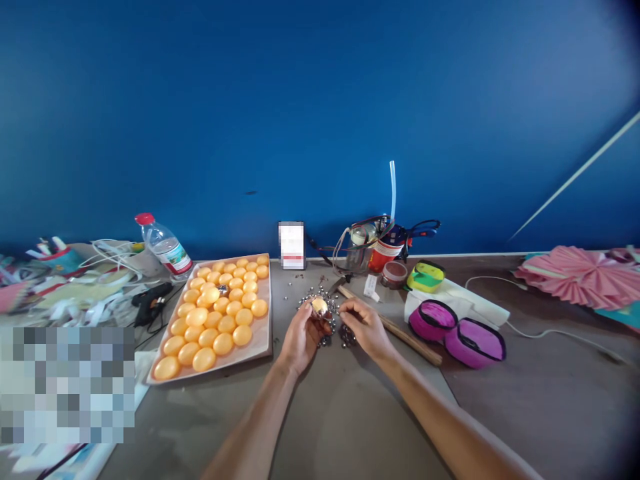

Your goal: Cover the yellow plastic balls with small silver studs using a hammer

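I see my left hand (301, 335) gripping a ball (319, 306); whether my right hand (366, 327) beside it pinches beads (327, 293), I cannot tell.

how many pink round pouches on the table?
2: the left pouch lies just right of the stick, and the right pouch touches it. They may be halves of one open case.

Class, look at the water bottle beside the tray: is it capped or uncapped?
Capped. The water bottle has its red cap sitting on its neck.
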`<control>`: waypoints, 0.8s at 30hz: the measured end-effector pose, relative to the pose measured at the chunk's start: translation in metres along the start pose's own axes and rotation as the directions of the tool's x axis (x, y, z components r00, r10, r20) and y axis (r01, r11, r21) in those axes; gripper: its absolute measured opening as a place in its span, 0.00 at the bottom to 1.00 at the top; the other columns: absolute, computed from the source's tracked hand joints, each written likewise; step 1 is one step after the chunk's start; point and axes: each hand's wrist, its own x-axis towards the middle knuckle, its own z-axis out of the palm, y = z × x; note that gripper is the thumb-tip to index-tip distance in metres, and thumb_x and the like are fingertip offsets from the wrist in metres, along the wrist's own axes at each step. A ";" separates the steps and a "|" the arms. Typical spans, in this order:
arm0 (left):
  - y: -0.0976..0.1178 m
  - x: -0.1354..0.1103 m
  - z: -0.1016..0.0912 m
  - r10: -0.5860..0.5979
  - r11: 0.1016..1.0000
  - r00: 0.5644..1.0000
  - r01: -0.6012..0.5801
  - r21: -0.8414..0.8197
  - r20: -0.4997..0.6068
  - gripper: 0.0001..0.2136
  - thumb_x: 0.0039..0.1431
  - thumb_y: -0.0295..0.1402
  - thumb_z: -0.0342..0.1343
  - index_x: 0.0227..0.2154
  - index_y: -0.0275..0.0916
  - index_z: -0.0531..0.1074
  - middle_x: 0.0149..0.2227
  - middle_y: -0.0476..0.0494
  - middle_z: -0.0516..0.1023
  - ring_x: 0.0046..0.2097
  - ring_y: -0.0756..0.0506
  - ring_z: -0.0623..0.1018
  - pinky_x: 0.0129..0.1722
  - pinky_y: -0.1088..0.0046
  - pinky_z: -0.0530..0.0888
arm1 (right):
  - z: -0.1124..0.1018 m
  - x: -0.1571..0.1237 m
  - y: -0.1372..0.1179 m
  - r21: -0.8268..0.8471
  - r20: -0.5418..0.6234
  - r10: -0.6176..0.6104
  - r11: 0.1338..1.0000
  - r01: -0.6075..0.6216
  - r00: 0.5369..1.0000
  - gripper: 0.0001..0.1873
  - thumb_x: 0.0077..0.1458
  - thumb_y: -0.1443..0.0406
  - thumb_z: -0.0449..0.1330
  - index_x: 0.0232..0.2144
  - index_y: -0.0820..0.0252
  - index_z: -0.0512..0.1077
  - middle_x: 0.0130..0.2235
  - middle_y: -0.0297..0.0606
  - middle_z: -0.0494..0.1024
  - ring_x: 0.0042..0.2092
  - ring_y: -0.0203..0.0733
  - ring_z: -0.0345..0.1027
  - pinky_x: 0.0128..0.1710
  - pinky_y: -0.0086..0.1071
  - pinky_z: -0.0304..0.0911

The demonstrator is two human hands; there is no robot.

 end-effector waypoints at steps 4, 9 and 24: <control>-0.004 0.000 0.001 0.033 0.999 0.999 -0.033 0.036 0.012 0.13 0.54 0.38 0.54 0.40 0.36 0.68 0.29 0.47 0.70 0.26 0.50 0.69 0.24 0.75 0.67 | 0.003 -0.002 -0.007 0.107 0.030 0.015 0.994 -0.019 0.999 0.06 0.50 0.64 0.56 0.25 0.61 0.68 0.26 0.33 0.67 0.29 0.35 0.60 0.29 0.28 0.57; -0.009 0.001 -0.001 0.059 0.994 0.997 -0.063 0.088 0.053 0.13 0.55 0.38 0.52 0.40 0.35 0.68 0.30 0.47 0.69 0.27 0.50 0.69 0.23 0.75 0.68 | 0.009 -0.005 -0.014 0.125 0.070 0.024 0.992 -0.032 0.997 0.08 0.50 0.62 0.55 0.24 0.60 0.67 0.27 0.33 0.66 0.29 0.35 0.60 0.29 0.28 0.57; -0.011 -0.002 0.002 0.079 0.978 0.996 -0.083 0.192 0.030 0.13 0.55 0.39 0.51 0.40 0.37 0.67 0.29 0.48 0.69 0.26 0.51 0.68 0.25 0.75 0.67 | 0.010 -0.008 -0.017 0.033 0.118 0.041 0.998 -0.045 0.992 0.09 0.53 0.64 0.53 0.22 0.60 0.64 0.25 0.32 0.65 0.29 0.35 0.61 0.30 0.28 0.57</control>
